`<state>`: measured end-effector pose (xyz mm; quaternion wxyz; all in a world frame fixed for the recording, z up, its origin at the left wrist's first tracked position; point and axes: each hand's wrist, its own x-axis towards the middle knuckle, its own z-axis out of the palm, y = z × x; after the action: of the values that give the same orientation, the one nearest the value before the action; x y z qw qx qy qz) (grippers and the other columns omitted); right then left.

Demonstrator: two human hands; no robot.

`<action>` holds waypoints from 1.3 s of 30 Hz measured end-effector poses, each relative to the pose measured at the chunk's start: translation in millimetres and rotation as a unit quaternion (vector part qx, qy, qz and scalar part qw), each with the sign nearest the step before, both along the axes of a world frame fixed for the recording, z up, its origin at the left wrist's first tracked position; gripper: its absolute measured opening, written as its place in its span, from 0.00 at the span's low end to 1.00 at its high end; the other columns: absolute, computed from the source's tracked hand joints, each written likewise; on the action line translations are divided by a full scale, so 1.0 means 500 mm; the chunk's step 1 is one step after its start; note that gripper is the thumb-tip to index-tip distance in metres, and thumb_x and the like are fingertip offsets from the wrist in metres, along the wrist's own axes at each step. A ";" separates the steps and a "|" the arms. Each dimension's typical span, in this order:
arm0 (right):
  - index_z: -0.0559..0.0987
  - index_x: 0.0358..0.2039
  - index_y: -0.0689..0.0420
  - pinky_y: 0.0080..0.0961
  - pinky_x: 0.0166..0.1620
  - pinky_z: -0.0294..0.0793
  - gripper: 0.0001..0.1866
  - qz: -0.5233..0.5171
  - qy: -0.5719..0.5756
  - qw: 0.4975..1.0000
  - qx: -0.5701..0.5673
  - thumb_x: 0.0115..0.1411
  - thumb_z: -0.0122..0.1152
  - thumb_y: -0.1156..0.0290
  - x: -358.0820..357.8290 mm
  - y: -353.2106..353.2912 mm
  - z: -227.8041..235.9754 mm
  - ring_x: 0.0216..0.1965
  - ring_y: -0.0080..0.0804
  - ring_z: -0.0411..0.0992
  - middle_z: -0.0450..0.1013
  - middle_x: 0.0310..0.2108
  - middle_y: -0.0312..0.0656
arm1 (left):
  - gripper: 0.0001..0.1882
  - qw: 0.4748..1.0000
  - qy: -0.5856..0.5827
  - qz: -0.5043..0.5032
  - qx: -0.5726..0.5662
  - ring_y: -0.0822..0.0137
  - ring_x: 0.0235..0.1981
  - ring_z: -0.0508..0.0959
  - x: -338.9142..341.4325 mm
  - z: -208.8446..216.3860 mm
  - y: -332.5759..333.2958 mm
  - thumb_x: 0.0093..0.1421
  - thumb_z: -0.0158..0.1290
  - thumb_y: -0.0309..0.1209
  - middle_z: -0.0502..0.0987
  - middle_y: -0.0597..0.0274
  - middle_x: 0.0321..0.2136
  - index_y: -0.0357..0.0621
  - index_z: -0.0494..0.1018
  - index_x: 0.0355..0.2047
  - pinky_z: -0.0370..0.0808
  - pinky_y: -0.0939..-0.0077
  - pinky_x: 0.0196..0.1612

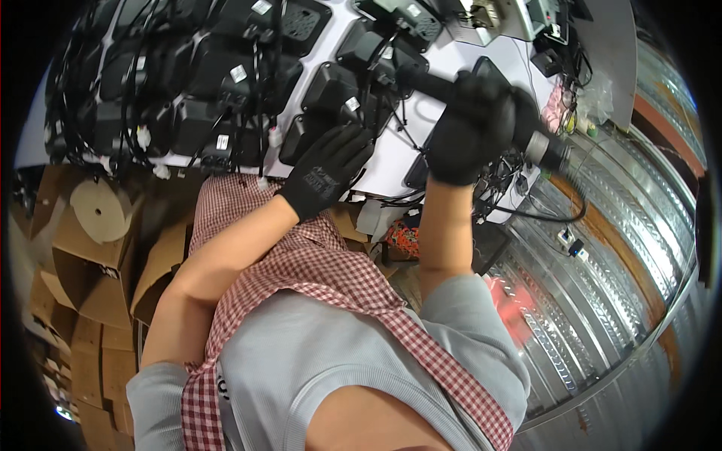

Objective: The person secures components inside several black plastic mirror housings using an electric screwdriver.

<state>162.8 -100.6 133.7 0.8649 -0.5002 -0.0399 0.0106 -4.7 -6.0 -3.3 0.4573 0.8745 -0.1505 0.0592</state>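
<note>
My right hand point(472, 128), in a black glove, is wrapped round a black corded hand-held power tool point(430, 84). Its narrow end points left, over the black plastic housings; a grey collar and the cord show at its other end. Contact between the tip and a housing cannot be made out. My left hand point(329, 167), gloved too, has its fingers stretched out, the fingertips at the near edge of a black housing point(329, 94) with a white label. Nothing shows in its grasp.
Rows of similar black housings point(210, 71) with black cables cover the left and middle of the white table point(421, 113). Tangled cables point(500, 180) lie by its right edge. A cardboard box point(94, 278) and a pale reel point(99, 210) stand at lower left. Corrugated metal point(602, 278) lies right.
</note>
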 end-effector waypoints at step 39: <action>0.79 0.45 0.58 0.43 0.48 0.73 0.22 0.122 -0.301 0.720 -0.614 0.48 0.70 0.70 -0.267 0.074 -0.054 0.39 0.48 0.75 0.76 0.38 0.46 | 0.29 0.788 0.507 -0.211 -0.279 0.49 0.65 0.65 -0.049 0.243 0.197 0.58 0.55 0.30 0.68 0.46 0.62 0.42 0.67 0.61 0.60 0.61 0.67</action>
<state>29.1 -63.7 106.7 0.3022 -0.8892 -0.3433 -0.0130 -29.3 92.7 118.5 0.6927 0.5601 -0.0548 -0.4510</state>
